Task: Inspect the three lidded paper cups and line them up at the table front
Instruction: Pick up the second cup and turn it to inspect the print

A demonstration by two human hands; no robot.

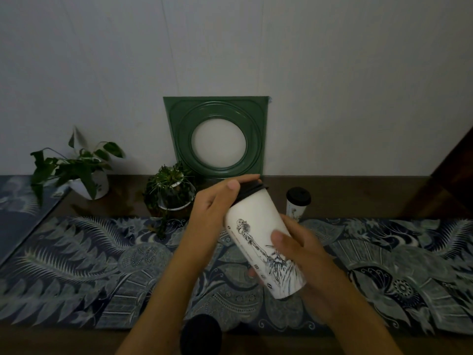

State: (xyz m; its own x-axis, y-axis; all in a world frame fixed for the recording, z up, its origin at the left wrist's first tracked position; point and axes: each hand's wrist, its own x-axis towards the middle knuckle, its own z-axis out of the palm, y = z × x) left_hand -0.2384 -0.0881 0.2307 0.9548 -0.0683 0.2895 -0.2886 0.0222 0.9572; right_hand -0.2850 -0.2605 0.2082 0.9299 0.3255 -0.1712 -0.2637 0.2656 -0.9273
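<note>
Head view: a white cup (258, 239) with a black lid (252, 192) is held tilted above the patterned cloth (76, 265). Its lid is gripped by the left hand (217, 206), its body by the right hand (297, 249). Another cup (297, 203) is seen behind the right hand. A dark lid (201, 334), maybe a third cup's, sits below the left arm.

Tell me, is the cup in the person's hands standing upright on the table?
No: the held cup is tilted in the air, the left hand at its black lid and the right hand round its body.
</note>
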